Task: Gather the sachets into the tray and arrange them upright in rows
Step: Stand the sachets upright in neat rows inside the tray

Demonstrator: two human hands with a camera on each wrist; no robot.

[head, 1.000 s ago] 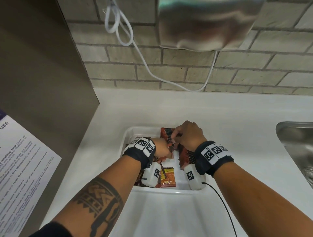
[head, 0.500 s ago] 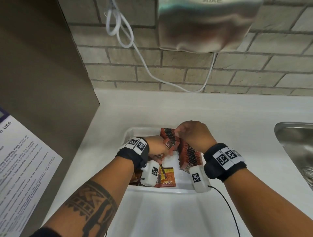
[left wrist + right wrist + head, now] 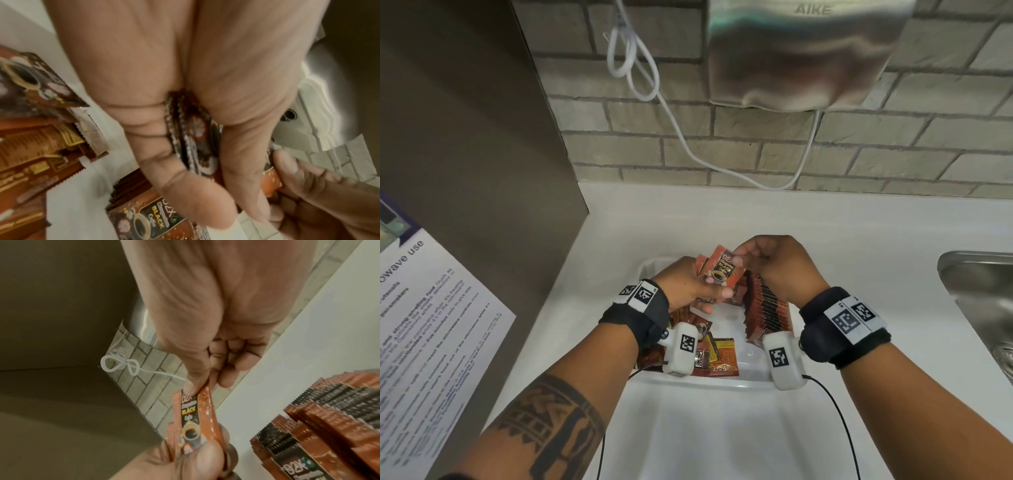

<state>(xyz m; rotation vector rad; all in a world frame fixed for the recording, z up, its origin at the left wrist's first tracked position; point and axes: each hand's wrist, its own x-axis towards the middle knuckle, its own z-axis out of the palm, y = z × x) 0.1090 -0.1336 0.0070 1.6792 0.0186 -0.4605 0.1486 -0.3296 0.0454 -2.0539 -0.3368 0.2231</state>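
Observation:
A white tray sits on the counter in front of me. Along its right side a row of orange-brown coffee sachets stands upright. Several loose sachets lie flat at its near left. My left hand grips a small bundle of sachets above the tray, thumb on the front one. My right hand pinches the top edge of the front sachet of that bundle between thumb and forefinger. The pinched sachet is also in the right wrist view, next to the standing row.
A white counter runs to a brick wall with a steel hand dryer and its looped white cable. A steel sink lies at the right. A brown panel and a printed notice stand at the left.
Both hands have risen from low in the tray. The bundle is now lifted clear above it, and the right hand has moved from the standing row to the front sachet's top edge.

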